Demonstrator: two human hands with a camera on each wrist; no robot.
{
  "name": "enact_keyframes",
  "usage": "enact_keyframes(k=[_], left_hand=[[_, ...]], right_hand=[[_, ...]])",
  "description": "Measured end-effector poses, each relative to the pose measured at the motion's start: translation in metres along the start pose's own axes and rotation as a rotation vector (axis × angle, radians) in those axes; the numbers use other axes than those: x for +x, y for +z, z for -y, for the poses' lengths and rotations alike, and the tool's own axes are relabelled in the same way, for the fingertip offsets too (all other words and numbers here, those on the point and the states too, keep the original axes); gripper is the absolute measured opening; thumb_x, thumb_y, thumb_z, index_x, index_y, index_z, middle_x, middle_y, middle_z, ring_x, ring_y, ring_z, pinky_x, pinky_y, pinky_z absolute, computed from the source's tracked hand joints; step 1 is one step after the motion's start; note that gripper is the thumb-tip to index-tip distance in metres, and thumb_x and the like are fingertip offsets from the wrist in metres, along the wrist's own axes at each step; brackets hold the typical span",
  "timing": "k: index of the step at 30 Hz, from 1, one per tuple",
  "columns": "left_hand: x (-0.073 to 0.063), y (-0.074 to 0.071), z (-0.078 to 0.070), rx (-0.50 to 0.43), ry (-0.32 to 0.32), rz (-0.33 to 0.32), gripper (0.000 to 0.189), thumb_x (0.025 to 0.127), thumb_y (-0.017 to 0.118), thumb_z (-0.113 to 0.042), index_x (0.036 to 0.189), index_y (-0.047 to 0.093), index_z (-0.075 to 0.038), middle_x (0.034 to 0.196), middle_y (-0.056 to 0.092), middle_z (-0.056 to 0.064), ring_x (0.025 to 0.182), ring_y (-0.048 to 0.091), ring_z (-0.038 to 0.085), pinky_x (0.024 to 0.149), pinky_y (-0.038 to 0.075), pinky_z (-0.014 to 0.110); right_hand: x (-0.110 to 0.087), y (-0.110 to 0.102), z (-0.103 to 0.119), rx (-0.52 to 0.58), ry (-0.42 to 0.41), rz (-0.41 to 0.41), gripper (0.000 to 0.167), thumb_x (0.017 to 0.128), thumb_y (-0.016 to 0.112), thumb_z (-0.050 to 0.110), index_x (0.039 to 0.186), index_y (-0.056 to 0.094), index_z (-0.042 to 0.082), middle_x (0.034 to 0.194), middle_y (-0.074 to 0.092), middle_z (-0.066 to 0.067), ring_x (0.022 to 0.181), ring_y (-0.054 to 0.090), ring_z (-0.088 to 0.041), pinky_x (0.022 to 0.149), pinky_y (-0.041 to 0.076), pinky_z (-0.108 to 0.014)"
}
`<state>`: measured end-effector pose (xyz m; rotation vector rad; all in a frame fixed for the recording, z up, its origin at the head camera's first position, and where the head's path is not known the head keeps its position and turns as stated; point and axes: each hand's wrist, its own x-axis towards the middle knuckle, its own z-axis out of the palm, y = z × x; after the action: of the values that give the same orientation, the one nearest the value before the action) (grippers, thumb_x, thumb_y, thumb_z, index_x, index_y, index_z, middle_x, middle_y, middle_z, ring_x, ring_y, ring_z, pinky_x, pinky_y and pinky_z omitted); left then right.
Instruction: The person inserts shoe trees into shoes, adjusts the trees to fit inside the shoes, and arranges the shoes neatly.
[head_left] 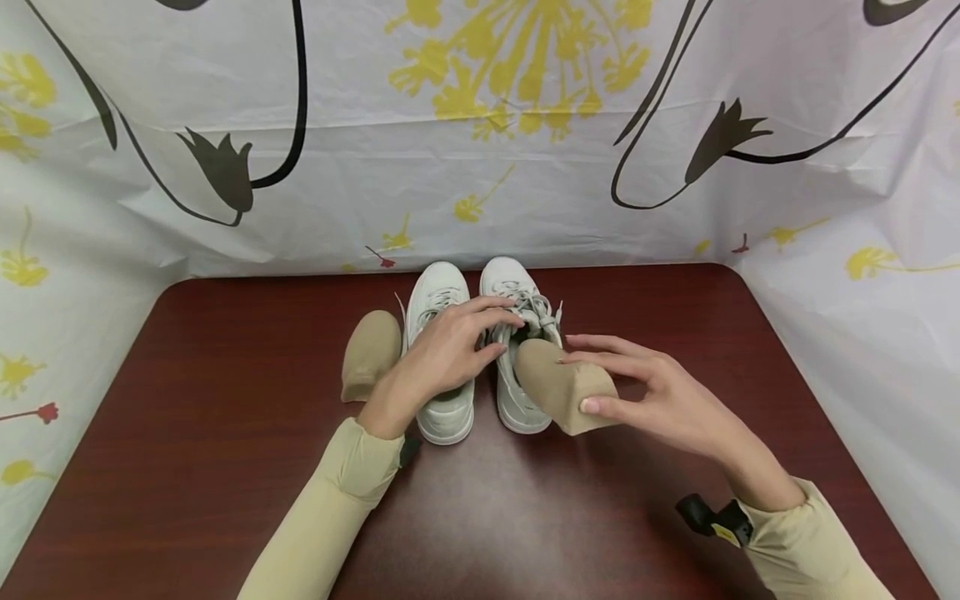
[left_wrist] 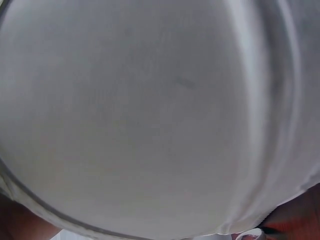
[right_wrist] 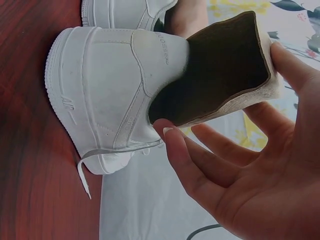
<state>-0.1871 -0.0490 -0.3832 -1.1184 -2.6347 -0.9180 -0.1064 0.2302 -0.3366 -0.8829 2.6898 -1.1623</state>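
A pair of white lace-up sneakers stands side by side on the table, the left sneaker [head_left: 446, 421] and the right sneaker [head_left: 522, 414]. My right hand [head_left: 660, 400] pinches a tan, hollow shoe insert [head_left: 558, 385] between thumb and fingers. Its rounded toe end is at the right sneaker's opening, and its hollow heel end faces me in the right wrist view. My left hand [head_left: 448, 346] reaches across the left sneaker, its fingers lightly bent and touching the right sneaker near the tongue. A second shoe insert [head_left: 372, 354] lies left of the pair. Pale blurred sneaker surface [left_wrist: 130, 120] fills the left wrist view.
The dark red wooden table [head_left: 247, 433] has rounded far corners. A white sheet [head_left: 420, 192] with yellow and dark flower prints hangs behind it and along both sides. A loose white lace [right_wrist: 85, 172] dangles from the right sneaker.
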Motion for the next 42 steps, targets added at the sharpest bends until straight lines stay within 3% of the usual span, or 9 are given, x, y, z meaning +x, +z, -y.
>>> enact_keyframes(k=[7,23,33,42], left_hand=[[-0.001,0.001,0.001,-0.001,0.008,-0.011,0.033,0.089,0.074,-0.012,0.122,0.07,-0.018,0.14,0.057,0.003,0.121,0.059,0.023,0.095,0.048,0.036],[-0.001,0.002,0.0,-0.005,0.001,-0.02,0.033,0.089,0.074,-0.013,0.121,0.071,-0.019,0.14,0.057,0.002,0.121,0.059,0.022,0.096,0.048,0.037],[-0.001,0.001,-0.001,-0.004,0.0,-0.019,0.034,0.088,0.075,-0.012,0.121,0.071,-0.019,0.14,0.057,0.002,0.121,0.059,0.021,0.096,0.048,0.036],[0.0,0.001,-0.001,0.001,0.007,-0.022,0.034,0.088,0.075,-0.012,0.121,0.071,-0.018,0.14,0.057,0.003,0.121,0.059,0.023,0.096,0.048,0.037]], right_hand=[[0.002,0.0,0.0,0.02,0.026,0.033,0.041,0.089,0.076,0.027,0.128,0.064,0.035,0.123,0.065,0.016,0.113,0.06,-0.005,0.092,0.046,-0.021],[0.013,0.002,-0.002,0.003,0.089,0.029,0.038,0.092,0.073,0.03,0.129,0.066,0.031,0.117,0.066,0.017,0.111,0.06,-0.006,0.09,0.049,-0.029],[0.018,0.004,-0.003,-0.012,0.126,0.027,0.038,0.091,0.073,0.034,0.128,0.066,0.032,0.122,0.064,0.016,0.116,0.057,-0.006,0.093,0.045,-0.025],[0.022,-0.001,-0.003,0.003,0.159,0.066,0.04,0.092,0.072,0.036,0.131,0.064,0.031,0.139,0.055,0.007,0.129,0.048,-0.012,0.099,0.043,-0.041]])
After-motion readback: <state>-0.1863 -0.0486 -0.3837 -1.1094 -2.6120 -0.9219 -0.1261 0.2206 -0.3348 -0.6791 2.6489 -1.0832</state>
